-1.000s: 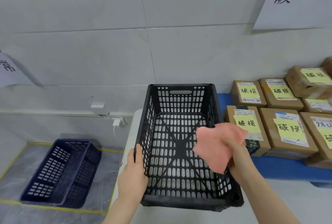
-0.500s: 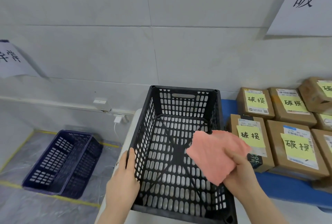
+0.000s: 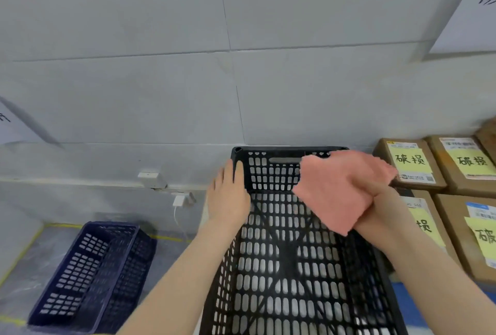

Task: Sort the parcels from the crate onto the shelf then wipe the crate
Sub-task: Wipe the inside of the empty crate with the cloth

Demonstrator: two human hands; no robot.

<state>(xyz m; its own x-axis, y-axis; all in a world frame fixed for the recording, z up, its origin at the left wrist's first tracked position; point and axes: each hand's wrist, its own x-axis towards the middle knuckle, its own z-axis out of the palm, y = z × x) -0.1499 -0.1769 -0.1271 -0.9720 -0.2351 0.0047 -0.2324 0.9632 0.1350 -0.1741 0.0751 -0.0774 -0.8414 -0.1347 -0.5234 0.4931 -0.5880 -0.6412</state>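
Observation:
The empty black slatted crate [image 3: 290,267] stands in front of me, its far end against the wall. My left hand [image 3: 228,196] grips the crate's left wall close to the far corner, thumb over the rim. My right hand [image 3: 375,211] holds a pink cloth [image 3: 338,189] above the far right part of the crate's inside. Brown parcels [image 3: 410,165] with yellow handwritten notes lie in rows on the blue shelf [image 3: 421,317] to the right of the crate.
A dark blue crate [image 3: 88,275] lies tilted on the floor at the lower left, inside yellow tape lines. A white charger [image 3: 178,200] hangs from a wall socket left of the black crate. Paper signs hang on the tiled wall at both sides.
Both hands have moved toward the far end of the crate: the left slid along the left wall to the far corner, the right carried the pink cloth up to the far side.

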